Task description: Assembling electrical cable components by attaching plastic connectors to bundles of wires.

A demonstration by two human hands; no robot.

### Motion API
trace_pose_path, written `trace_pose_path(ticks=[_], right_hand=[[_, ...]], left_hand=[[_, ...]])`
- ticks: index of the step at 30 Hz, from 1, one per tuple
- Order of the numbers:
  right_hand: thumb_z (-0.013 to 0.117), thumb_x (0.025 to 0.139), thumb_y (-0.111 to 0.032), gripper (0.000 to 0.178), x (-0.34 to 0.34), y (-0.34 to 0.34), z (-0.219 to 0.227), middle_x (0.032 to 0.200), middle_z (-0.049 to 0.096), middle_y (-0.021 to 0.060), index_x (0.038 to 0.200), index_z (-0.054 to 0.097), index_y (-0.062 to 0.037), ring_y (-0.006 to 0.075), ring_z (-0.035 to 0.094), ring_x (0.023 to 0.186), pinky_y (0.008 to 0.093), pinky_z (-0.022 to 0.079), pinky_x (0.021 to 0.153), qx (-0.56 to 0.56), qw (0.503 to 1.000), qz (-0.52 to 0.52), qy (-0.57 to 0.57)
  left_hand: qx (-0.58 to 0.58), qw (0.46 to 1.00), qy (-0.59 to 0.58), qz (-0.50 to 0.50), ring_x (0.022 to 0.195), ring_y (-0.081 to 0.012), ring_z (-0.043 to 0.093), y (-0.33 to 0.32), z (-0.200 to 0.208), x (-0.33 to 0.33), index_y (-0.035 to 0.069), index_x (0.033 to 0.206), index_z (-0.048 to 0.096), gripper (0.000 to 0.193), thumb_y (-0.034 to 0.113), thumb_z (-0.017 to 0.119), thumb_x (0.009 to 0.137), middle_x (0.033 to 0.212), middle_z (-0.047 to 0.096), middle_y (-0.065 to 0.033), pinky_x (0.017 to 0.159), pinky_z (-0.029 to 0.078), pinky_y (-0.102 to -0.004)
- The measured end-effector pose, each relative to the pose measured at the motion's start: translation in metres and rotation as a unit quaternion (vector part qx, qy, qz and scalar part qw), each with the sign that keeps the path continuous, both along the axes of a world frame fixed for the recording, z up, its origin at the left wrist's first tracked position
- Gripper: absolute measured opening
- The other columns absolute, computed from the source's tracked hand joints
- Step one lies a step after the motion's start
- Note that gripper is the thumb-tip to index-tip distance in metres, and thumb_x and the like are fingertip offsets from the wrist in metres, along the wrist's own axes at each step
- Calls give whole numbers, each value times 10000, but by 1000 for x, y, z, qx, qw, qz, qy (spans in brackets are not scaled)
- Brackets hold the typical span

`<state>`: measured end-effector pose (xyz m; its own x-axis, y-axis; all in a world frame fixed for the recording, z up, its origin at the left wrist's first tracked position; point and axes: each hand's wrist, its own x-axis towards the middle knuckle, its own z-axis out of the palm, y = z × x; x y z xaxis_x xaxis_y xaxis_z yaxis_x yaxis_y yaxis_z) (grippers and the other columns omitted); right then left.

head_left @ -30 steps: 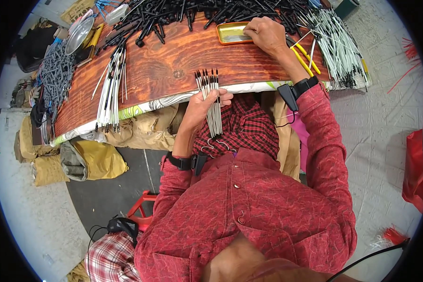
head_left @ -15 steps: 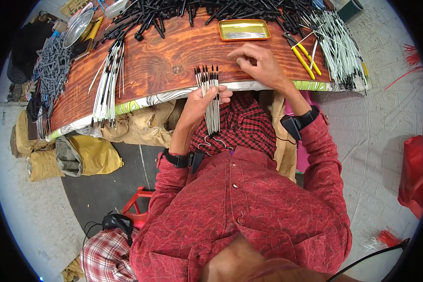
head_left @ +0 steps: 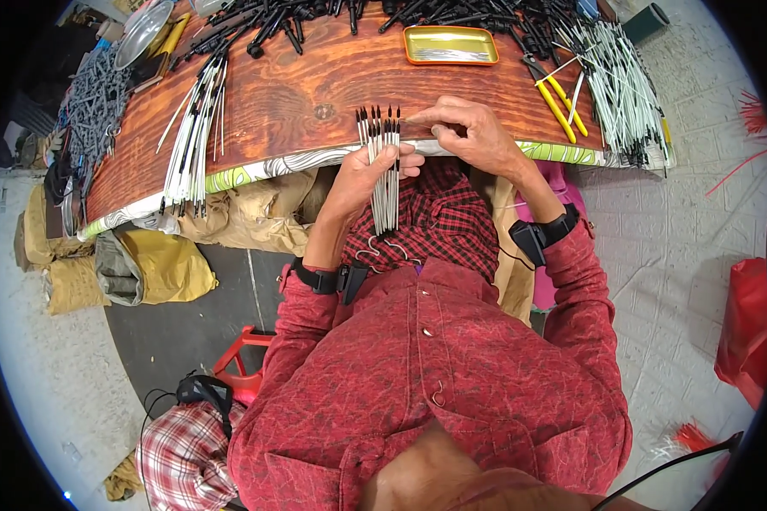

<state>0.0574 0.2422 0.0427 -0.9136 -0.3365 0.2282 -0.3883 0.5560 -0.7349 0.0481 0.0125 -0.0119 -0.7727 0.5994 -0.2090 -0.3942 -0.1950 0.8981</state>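
My left hand (head_left: 373, 175) is closed around a bundle of thin white rods with black tips (head_left: 384, 187), just over the table's near edge. The rods stand nearly side by side, pointed black ends fanned toward the far side and lower ends hanging over my lap. Close by on the right, my right hand (head_left: 477, 140) has its fingers bent and its index finger reaching to the rod tips. Whatever its fingertips pinch is too small to make out. Beyond it lies a shallow yellow tin (head_left: 451, 60) with thin silvery pins or needles in it.
Yellow-handled pliers (head_left: 557, 100) lie right of the tin, beside a heap of white rods (head_left: 618, 89). More black-tipped rods (head_left: 196, 140) lie at left, near grey plastic pieces (head_left: 98, 102). Black parts (head_left: 477, 17) line the far side of the wooden table (head_left: 290, 94).
My right hand has moved nearer and down from beside the tin, its index finger now by the rod tips. My left hand keeps hold of the bundle. The view has shifted slightly.
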Motion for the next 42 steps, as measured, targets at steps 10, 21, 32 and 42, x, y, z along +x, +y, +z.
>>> trace_pose_path(ticks=[10,21,32,42], right_hand=[[549,822,-37,401,-1,-4,-2,833,589,73,1178,707,-133,194,574,763,324,470,699,4,1000,-5,-1],[574,785,-60,415,7,-15,11,763,527,68,1163,706,-171,247,577,699,369,478,632,108,986,-50,120],[585,784,-59,429,4,-15,9,736,504,60,1168,706,-204,248,578,700,381,478,621,139,976,-51,161],[601,785,-47,404,-3,-10,-2,723,505,58,1138,725,-200,227,573,701,355,470,618,87,986,-36,137]], left_hand=[[-7,1000,-8,-4,983,-224,693,-1,5,1,-53,1212,590,364,254,514,1032,1102,691,-167,897,560,-343],[-6,1000,-8,-1,974,-233,695,-1,4,0,-57,1223,585,383,267,519,1029,1098,690,-175,893,564,-348],[-3,1000,-8,-4,971,-214,695,0,1,-1,-52,1242,584,381,259,519,1030,1090,695,-161,881,561,-331],[1,1000,-11,-17,972,-219,694,-1,4,-3,-56,1254,578,394,259,534,1022,1087,695,-164,883,560,-335]])
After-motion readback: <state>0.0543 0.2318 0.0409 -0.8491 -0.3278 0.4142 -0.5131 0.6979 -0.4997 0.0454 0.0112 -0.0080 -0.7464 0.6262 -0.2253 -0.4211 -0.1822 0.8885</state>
